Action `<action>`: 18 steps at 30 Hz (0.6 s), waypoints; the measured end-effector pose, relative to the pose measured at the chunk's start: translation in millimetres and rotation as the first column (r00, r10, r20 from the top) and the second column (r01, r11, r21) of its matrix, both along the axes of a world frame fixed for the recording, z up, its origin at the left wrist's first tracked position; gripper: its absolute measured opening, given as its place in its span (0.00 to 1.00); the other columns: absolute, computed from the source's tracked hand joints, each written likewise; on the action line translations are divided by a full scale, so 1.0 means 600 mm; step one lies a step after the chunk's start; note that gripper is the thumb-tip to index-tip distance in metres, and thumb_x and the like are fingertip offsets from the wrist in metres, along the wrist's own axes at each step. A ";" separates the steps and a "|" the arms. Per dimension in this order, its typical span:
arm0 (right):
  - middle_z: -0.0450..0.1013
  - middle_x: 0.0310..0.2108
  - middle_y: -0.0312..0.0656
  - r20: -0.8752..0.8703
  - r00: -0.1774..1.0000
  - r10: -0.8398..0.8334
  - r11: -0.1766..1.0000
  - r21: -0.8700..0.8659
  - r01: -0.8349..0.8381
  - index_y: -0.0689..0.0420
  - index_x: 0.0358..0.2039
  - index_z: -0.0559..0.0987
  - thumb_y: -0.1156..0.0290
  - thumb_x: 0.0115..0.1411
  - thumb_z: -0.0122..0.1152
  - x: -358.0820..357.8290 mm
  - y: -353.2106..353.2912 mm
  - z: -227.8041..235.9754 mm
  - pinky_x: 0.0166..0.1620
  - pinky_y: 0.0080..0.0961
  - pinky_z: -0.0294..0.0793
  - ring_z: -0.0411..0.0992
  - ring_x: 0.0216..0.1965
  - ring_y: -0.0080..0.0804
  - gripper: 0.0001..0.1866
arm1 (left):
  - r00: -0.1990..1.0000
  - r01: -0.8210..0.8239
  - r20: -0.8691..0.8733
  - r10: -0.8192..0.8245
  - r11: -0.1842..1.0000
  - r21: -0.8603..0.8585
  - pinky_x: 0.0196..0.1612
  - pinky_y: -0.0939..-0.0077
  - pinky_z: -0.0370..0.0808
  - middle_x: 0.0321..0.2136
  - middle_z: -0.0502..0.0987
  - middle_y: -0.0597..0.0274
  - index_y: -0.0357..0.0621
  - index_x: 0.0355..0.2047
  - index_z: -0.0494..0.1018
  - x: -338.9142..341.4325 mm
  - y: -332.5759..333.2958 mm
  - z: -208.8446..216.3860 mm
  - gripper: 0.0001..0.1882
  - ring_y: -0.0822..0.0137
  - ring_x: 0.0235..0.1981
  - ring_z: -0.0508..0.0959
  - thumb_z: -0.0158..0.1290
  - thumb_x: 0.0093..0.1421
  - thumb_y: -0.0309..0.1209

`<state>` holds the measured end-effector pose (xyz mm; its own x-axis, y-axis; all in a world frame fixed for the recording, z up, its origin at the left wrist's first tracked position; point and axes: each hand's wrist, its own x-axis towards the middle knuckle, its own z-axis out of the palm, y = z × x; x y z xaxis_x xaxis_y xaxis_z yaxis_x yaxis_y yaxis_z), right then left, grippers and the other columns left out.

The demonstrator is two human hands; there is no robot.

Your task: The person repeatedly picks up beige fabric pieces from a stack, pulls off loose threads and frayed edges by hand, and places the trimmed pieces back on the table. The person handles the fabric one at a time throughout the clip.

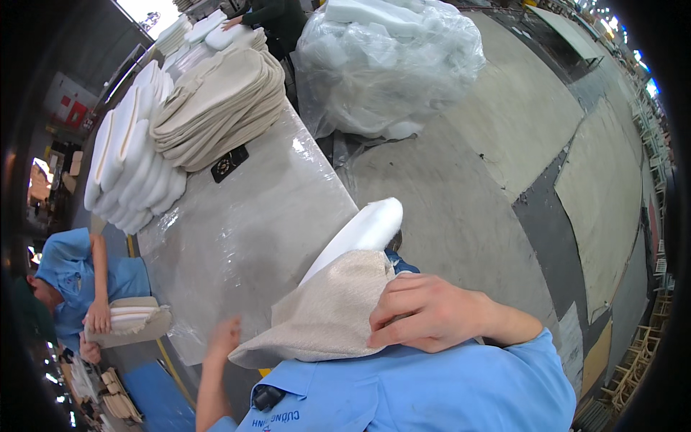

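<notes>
I see the white pad [363, 230] jutting from the beige cover [324, 306] by the table [245, 223], slanting past its right edge, tableward of the nearer right hand [417, 309] pinching cloth, left hand [225, 337] too blurred to tell.

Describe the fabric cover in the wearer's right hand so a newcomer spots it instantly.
Start at the plastic-covered table and go to its near end, by the wearer's blue shirt. There the right hand grips a beige fabric cover. Unlike the covers in the beige stack, a white pad shows beyond its upper edge.
</notes>
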<state>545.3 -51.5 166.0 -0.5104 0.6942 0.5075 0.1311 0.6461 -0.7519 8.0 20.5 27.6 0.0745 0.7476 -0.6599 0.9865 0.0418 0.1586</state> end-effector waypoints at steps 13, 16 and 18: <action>0.77 0.43 0.37 0.015 0.999 -0.033 0.997 0.077 0.032 0.52 0.44 0.85 0.77 0.61 0.65 0.000 -0.010 0.000 0.48 0.37 0.77 0.77 0.44 0.39 0.11 | 0.091 0.892 0.168 -0.982 0.155 0.425 0.79 0.45 0.50 0.74 0.61 0.48 0.52 0.58 0.81 0.625 0.130 0.146 0.24 0.41 0.78 0.51 0.55 0.61 0.25; 0.78 0.43 0.35 0.035 0.997 -0.065 0.994 0.091 0.062 0.51 0.44 0.86 0.77 0.61 0.66 0.006 -0.022 -0.004 0.48 0.35 0.77 0.77 0.44 0.36 0.12 | -0.002 0.935 0.187 -0.982 0.064 0.348 0.79 0.44 0.48 0.74 0.59 0.48 0.49 0.54 0.83 0.642 0.125 0.118 0.19 0.39 0.79 0.48 0.57 0.63 0.30; 0.78 0.43 0.35 0.028 0.996 -0.082 0.991 0.108 0.079 0.50 0.44 0.86 0.77 0.61 0.66 0.008 -0.023 -0.009 0.48 0.34 0.77 0.77 0.44 0.36 0.12 | -0.054 0.948 0.184 -0.981 0.007 0.317 0.79 0.43 0.48 0.74 0.59 0.48 0.46 0.52 0.83 0.645 0.130 0.112 0.17 0.38 0.79 0.47 0.59 0.63 0.32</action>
